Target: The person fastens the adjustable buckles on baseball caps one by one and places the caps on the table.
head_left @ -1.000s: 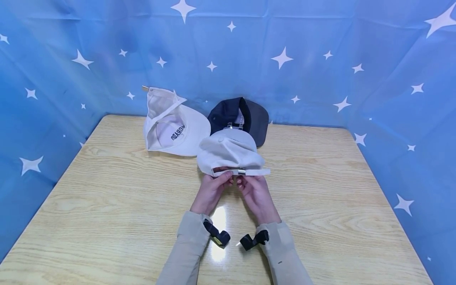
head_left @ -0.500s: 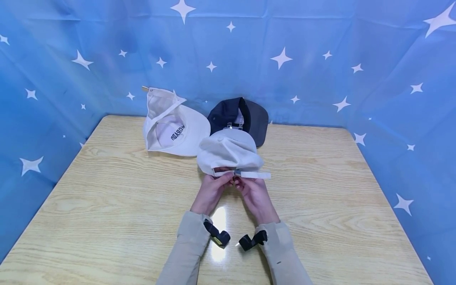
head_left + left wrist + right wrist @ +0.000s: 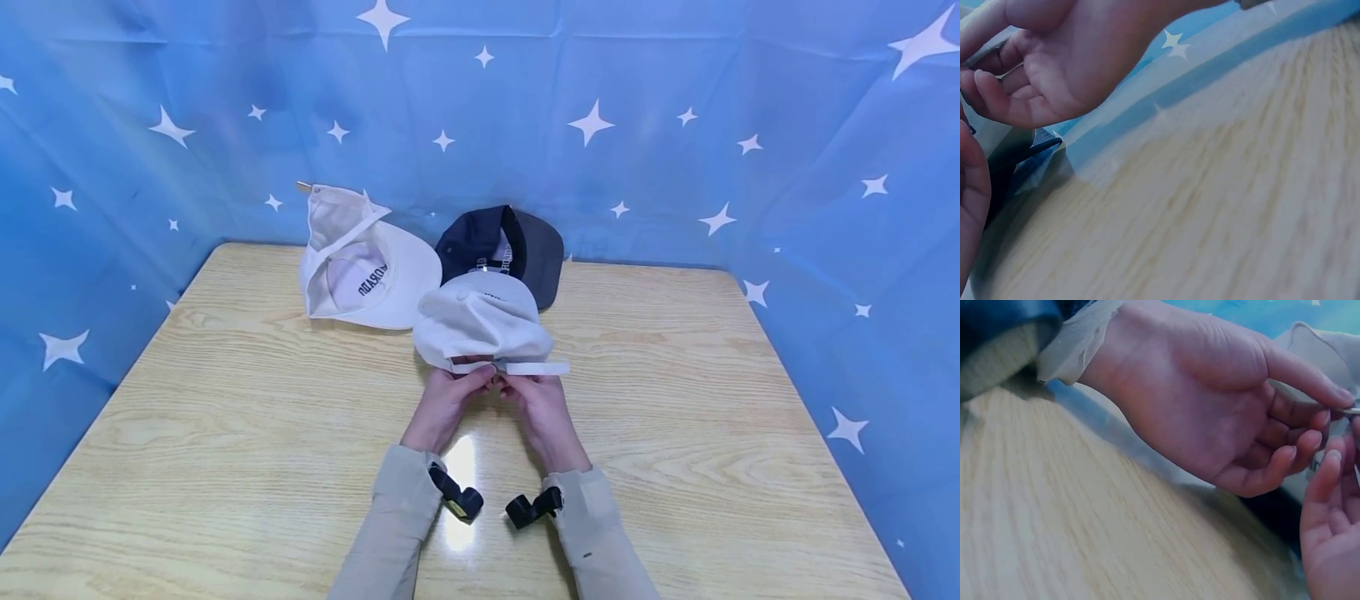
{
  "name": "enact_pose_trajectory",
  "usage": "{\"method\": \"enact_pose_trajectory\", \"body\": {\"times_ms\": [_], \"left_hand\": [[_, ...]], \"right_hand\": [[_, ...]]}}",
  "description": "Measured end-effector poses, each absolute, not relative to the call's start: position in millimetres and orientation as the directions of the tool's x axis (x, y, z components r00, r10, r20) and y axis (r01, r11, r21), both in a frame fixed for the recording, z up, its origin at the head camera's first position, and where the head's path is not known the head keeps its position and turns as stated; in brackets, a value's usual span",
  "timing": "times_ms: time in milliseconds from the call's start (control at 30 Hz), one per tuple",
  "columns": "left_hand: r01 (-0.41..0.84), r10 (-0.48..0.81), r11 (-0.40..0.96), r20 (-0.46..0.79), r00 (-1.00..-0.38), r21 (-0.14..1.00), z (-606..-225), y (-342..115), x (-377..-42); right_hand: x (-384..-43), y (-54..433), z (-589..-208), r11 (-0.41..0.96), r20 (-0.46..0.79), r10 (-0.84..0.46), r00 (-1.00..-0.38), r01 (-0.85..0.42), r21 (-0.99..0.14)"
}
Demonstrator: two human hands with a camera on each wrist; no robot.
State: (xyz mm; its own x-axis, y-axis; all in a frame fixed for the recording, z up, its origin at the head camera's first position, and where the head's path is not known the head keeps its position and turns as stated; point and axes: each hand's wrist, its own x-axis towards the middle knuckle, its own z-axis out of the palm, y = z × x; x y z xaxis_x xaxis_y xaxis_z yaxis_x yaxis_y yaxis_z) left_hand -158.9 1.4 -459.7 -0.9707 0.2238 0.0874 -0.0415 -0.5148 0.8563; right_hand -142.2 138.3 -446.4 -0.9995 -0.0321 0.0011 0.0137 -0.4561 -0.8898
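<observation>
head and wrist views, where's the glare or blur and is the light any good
Head view: bright and fairly sharp, with a white glare patch on the table, lower middle; left wrist view: dim and bluish, the wood grain soft; right wrist view: also dim and bluish, the left hand clearer than the blurred grain.

Left arm (image 3: 390, 517) and right arm (image 3: 600, 525) reached forward, slanted inward, left hand (image 3: 444, 404) pinched with its thumb (image 3: 472, 379) on top, right hand (image 3: 543, 412) pinched close beside it, lower fingers (image 3: 1269, 472) curled.
</observation>
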Motion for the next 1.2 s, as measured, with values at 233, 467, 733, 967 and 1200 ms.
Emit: {"method": "enact_pose_trajectory", "body": {"times_ms": [233,467,733,967,1200], "left_hand": [[-0.035,0.211,-0.512,0.086,-0.974,0.858,-459.9,0.6,-158.1],[-0.048,0.2,-0.54,0.072,-0.977,0.841,-459.7,-1.1,-158.1],[-0.044,0.221,-0.543,0.092,-0.971,0.838,-460.0,-0.4,-159.0],[-0.067,0.232,-0.534,0.071,-0.97,0.843,-459.5,0.8,-159.4],[-0.081,0.224,-0.536,0.049,-0.973,0.841,-460.2,2.5,-159.0]], "right_hand": [[-140.9,140.0,-445.1,-0.477,0.017,-0.166,-0.986,0.066,-0.876],[-140.2,141.9,-443.2,-0.483,0.049,-0.27,-0.962,0.091,-0.871],[-140.9,141.6,-443.1,-0.473,0.042,-0.23,-0.972,0.074,-0.878],[-141.5,140.5,-441.9,-0.431,0.018,-0.137,-0.99,0.043,-0.901],[-141.9,141.2,-441.8,-0.393,-0.015,-0.066,-0.998,0.039,-0.919]]}}
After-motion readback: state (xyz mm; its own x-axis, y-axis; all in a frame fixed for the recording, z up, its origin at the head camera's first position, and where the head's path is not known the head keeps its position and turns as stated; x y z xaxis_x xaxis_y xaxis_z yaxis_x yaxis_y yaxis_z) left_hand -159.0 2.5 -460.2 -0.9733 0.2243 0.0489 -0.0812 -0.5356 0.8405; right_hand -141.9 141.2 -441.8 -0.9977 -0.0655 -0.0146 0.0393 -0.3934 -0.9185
